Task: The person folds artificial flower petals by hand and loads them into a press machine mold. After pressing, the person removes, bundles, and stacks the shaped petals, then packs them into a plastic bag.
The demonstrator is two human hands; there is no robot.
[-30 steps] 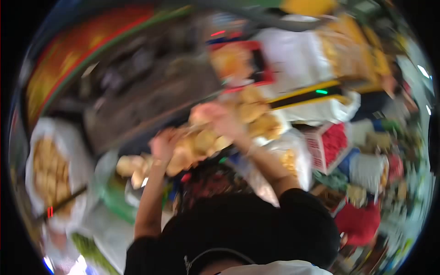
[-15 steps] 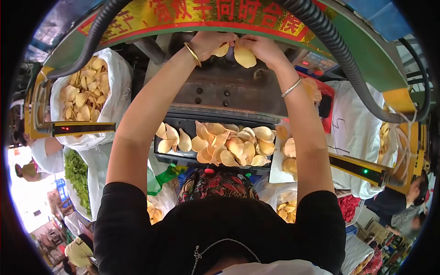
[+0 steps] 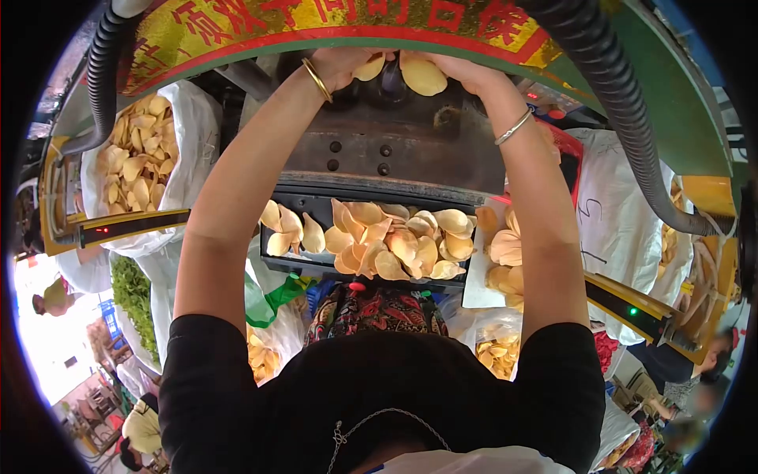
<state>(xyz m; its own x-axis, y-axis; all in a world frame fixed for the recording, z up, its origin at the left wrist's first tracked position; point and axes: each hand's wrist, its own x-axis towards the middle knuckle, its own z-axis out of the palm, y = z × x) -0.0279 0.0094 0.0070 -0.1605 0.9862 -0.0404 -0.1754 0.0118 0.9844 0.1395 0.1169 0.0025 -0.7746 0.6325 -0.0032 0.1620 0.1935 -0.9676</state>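
Pinching a small pale yellow piece, the left hand is beneath the sign, close beside the right hand, which pinches a larger piece; the sign's lower edge hides most fingertips. Toward the body lies a dark metal plate, then a black tray holding a heap of similar pieces. Farther out, an open white sack of such pieces stands at left; a marked white bag at right.

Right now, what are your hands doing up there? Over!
Left hand at small pale piece, right hand at larger pale piece. Grips partly hidden by lettered arch. Dark rounded part between pieces.
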